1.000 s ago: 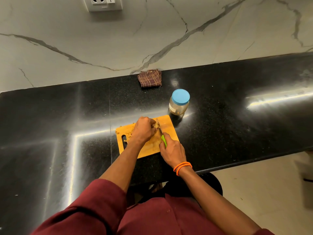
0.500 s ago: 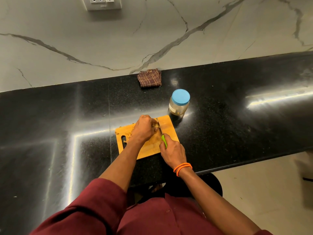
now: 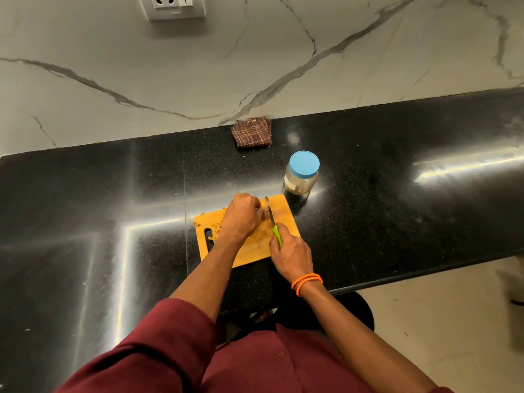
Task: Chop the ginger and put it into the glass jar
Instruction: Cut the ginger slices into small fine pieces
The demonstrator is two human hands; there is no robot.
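Steel knife [image 3: 270, 212] has edged rightward, right hand [image 3: 290, 255] gripping its handle, left hand [image 3: 241, 219] pinching knobbly ginger [image 3: 262, 214].

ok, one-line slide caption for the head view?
Left hand steadies ginger on cutting board; right hand slices with knife; lidded jar nearby.

Your left hand [image 3: 241, 219] lies knuckles-up with fingers curled under, forearm reaching forward from a maroon sleeve [image 3: 158, 336]. Your right hand [image 3: 292, 256] has its grip closed, thumb side up, two orange bands [image 3: 306, 282] circling the wrist.
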